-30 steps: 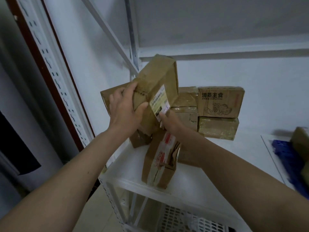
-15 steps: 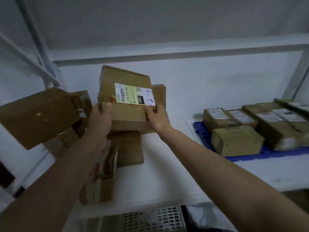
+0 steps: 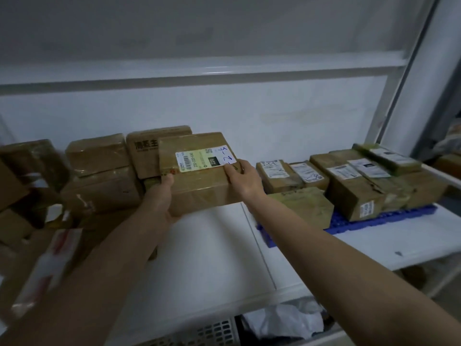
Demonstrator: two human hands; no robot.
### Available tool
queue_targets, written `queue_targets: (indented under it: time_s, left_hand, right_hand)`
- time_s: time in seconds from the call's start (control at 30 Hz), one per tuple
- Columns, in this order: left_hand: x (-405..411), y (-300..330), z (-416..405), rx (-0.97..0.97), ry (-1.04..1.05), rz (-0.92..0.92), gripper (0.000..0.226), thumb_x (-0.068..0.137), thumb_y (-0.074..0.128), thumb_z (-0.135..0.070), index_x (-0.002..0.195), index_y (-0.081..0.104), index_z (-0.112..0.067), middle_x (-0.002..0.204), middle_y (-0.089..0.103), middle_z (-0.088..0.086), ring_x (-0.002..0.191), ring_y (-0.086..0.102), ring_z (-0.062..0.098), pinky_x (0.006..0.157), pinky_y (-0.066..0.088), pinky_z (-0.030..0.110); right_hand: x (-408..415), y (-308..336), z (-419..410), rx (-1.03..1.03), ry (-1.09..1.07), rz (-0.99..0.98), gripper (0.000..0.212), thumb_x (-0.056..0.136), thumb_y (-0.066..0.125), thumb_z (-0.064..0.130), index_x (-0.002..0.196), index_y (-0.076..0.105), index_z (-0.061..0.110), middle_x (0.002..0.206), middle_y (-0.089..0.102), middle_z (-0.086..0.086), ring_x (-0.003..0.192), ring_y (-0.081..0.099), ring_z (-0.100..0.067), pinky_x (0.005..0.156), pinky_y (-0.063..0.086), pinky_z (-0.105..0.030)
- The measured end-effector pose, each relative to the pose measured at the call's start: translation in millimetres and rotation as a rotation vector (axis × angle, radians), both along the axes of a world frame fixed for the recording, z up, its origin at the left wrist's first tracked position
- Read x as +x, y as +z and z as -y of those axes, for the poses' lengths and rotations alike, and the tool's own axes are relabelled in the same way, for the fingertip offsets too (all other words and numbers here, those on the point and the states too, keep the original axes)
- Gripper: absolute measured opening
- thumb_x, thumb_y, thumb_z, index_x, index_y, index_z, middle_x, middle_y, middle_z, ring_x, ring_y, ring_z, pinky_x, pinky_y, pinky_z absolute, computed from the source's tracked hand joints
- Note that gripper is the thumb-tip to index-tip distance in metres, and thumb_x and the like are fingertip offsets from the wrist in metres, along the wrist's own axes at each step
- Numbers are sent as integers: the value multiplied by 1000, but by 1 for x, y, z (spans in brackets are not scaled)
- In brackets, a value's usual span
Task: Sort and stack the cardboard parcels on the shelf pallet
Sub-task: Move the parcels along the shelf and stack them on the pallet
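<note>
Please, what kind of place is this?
Probably a parcel storeroom or pickup depot: white metal shelving, many taped cardboard parcels with shipping labels on a blue pallet, and a handwritten code on the held parcel.

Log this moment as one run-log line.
labelled parcel held above shelf | left hand grips | right hand grips | blue pallet part filled
</note>
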State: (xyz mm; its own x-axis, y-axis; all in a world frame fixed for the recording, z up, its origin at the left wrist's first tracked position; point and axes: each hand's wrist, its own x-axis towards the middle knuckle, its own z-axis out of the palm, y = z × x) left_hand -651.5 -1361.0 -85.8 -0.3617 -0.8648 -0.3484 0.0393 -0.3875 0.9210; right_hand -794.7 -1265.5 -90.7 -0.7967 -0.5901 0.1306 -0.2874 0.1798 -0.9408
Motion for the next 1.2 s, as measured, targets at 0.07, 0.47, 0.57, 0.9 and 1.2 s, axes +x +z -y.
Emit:
queue_targets:
  time_s: [0.07,0.47,0.57,0.9,1.2]
  left_hand:
    - [-29,-3,-8,38,-22,-17,29,95,54,-40,119,50,-25,106,59,5,95,59,27,77,52,50]
    - [-224,-34,-59,59,-79,-61,21,93,52,-43,94,55,-22,96,62,3,91,60,23,83,52,40]
    - [-246,-42,-64,29,-86,-40,20,93,51,-45,93,58,-26,100,65,4,93,61,23,90,51,41]
    - [-276,-46,-60,77,21,-123,14,93,52,-39,89,61,-29,78,73,1,75,67,18,53,52,26]
    - [-287,-53,-47,87,29,-182,18,95,50,-40,95,62,-27,102,69,7,93,66,22,69,55,32]
  right_hand:
    - [-31,0,-10,23,-4,0,45,93,51,44,131,51,20,123,60,0,106,55,-19,86,44,-33]
    - [-234,-12,-74,26,-91,339,53,94,29,61,90,63,21,92,64,-1,84,58,-15,77,46,-35]
    - [-264,-24,-79,-42,-143,544,53,97,28,51,98,67,15,95,70,-7,86,64,-22,81,54,-39]
    - [-312,-57,-68,338,84,215,25,93,42,2,95,66,3,93,68,-15,81,63,-28,67,51,-29]
    - [-322,-60,-50,161,148,450,28,94,40,-1,99,67,-4,96,67,-20,88,63,-31,84,52,-38]
